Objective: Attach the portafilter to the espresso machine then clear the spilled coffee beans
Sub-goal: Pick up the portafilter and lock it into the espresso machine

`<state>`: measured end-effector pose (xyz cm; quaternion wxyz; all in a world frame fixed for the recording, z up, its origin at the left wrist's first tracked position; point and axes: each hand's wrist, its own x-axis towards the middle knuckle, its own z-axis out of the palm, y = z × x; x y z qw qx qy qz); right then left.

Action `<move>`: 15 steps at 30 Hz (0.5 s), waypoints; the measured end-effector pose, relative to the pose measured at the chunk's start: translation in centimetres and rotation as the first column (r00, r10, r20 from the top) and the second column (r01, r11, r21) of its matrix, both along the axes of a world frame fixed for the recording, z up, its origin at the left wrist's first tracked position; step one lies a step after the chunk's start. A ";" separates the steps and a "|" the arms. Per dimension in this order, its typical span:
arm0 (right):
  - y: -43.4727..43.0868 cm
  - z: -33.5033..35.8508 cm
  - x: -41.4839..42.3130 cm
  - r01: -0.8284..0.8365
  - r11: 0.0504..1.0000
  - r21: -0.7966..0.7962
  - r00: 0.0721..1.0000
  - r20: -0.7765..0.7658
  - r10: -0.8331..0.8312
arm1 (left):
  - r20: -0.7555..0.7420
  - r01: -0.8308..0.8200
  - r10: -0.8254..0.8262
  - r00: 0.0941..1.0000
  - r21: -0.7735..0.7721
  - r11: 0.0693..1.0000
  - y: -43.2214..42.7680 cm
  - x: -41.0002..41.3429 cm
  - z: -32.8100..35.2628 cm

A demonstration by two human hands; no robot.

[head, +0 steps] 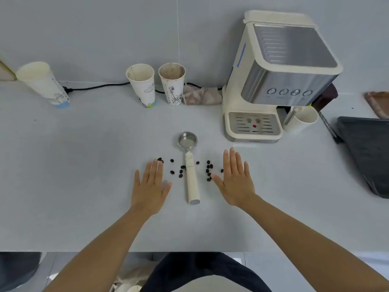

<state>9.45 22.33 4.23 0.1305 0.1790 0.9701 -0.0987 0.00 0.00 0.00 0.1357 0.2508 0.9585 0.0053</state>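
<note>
Hands: my left hand (pixel 149 186) and right hand (pixel 235 179) lie flat, fingers spread, empty, centre frame.
Portafilter: cream-handled steel portafilter (pixel 190 165) between them on the grey bench (pixel 84 154).
Beans: dark coffee beans (pixel 209 170) scattered beside its handle.
Machine: cream-and-steel espresso machine (pixel 273 81), upper right.

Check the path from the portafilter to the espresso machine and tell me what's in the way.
Nothing visible blocks it. The portafilter lies on bare table between the two open hands, beans scattered beside its handle. The espresso machine stands back and right; the paper cups are off to the left.
</note>
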 end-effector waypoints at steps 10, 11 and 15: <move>0.6 -1.4 0.8 0.130 0.988 -0.084 0.985 0.124 -0.119 | 0.234 -0.310 0.247 0.940 0.289 0.906 6.3 1.8 2.5; 0.5 -1.6 1.0 0.140 0.986 -0.095 0.980 0.152 -0.124 | 0.292 -0.366 0.277 0.916 0.321 0.873 7.0 2.1 2.7; 0.0 -2.8 1.8 0.138 0.984 -0.110 0.969 0.222 -0.111 | 0.644 -0.657 0.352 0.680 0.320 0.683 9.2 2.3 3.0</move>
